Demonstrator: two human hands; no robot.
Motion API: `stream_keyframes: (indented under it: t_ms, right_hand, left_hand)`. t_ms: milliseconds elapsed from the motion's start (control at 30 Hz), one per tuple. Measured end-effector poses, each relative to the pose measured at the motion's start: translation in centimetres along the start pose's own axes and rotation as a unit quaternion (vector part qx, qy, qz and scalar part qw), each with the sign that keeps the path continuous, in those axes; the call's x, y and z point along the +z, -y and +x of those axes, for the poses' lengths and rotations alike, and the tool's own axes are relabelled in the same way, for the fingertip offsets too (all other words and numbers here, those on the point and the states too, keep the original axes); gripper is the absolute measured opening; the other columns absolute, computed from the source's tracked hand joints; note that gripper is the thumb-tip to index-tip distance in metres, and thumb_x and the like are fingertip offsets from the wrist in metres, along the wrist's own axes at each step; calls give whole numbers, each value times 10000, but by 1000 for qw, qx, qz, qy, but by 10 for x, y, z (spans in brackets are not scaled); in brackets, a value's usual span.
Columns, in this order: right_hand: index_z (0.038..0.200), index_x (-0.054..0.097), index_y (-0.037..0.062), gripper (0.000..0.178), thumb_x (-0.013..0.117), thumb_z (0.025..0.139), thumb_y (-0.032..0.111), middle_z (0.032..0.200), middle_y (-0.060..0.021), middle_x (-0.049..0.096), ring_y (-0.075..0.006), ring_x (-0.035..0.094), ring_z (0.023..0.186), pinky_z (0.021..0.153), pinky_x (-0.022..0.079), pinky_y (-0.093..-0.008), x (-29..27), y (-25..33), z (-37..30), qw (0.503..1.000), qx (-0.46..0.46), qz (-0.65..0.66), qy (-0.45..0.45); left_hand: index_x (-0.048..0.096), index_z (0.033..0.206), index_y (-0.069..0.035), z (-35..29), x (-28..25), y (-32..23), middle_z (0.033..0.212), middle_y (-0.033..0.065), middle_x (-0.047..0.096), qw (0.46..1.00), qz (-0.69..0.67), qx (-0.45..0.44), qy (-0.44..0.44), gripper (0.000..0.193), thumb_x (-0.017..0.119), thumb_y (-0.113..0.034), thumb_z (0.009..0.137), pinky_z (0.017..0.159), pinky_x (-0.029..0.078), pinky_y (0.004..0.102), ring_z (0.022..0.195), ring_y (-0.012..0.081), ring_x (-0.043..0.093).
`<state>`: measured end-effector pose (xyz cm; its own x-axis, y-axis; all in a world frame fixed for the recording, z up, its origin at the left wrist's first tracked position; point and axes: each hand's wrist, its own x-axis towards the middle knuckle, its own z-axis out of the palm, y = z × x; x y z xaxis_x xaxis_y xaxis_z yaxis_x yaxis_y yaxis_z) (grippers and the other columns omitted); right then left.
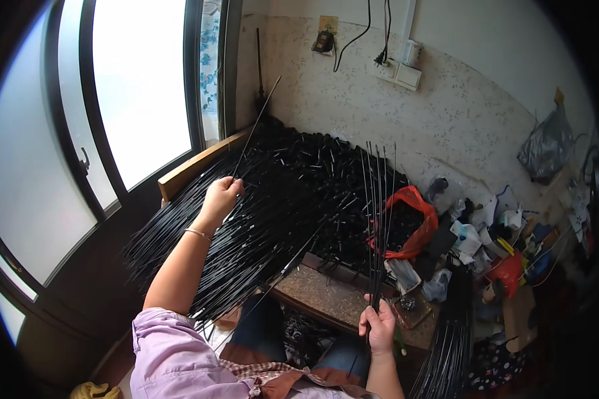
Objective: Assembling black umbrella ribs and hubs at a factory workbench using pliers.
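Observation:
My left hand (222, 198) is closed in a pinch on one thin black rod (256, 126), which slants up and to the right above the heap. Beneath that arm spreads a broad pile of thin black rods (239, 259), with many short black pieces (326, 163) heaped behind it. Nearer to me on the right, my right hand (379, 324) is wrapped round a small bundle of thin black rods (378, 226) standing nearly upright. The bundle's lower ends are mostly hidden by the fingers.
A speckled tabletop edge (319, 292) lies before my knees. A red plastic bag (412, 247) sits behind the upright bundle. More black rods (446, 339) hang at the right, beside a cluttered heap of bags and wrappers (486, 239). A wooden board (203, 163) borders the pile near the window.

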<state>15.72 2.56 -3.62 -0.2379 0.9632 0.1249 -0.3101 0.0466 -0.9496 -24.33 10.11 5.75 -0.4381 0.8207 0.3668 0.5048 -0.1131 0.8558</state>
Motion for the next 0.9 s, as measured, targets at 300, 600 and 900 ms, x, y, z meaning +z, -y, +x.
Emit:
stream_keyframes:
  t_ms: [300, 600, 900]
  right_hand:
    - [1196, 413, 30, 383, 544, 836, 27, 968, -46, 515, -126, 538, 856, 754, 445, -251, 10, -12, 6, 984, -146, -102, 12]
    - [1192, 458, 87, 387, 595, 831, 109, 920, -23, 585, -114, 546, 874, 813, 418, -271, -34, -75, -31, 992, 25, -107, 56]
    - [1156, 397, 4, 700, 274, 856, 624, 1191, -246, 485, -390, 552, 983, 836, 456, -477, -17, -19, 51, 898, 310, 304, 68]
  left_hand:
    - [467, 1150, 4, -109, 163, -95, 1065, 162, 588, 654, -492, -283, 500, 552, 396, -481, 896, 888, 421, 429, 1012, 289, 561]
    - [565, 1039, 33, -118, 187, -107, 912, 127, 643, 764, -455, -133, 437, 225, 586, -61, 836, 774, 513, 310, 841, 209, 633]
    - [625, 820, -21, -201, 185, -26, 674, 143, 600, 740, -283, 323, 517, 100, 643, -87, 747, 604, 461, 360, 633, 294, 577]
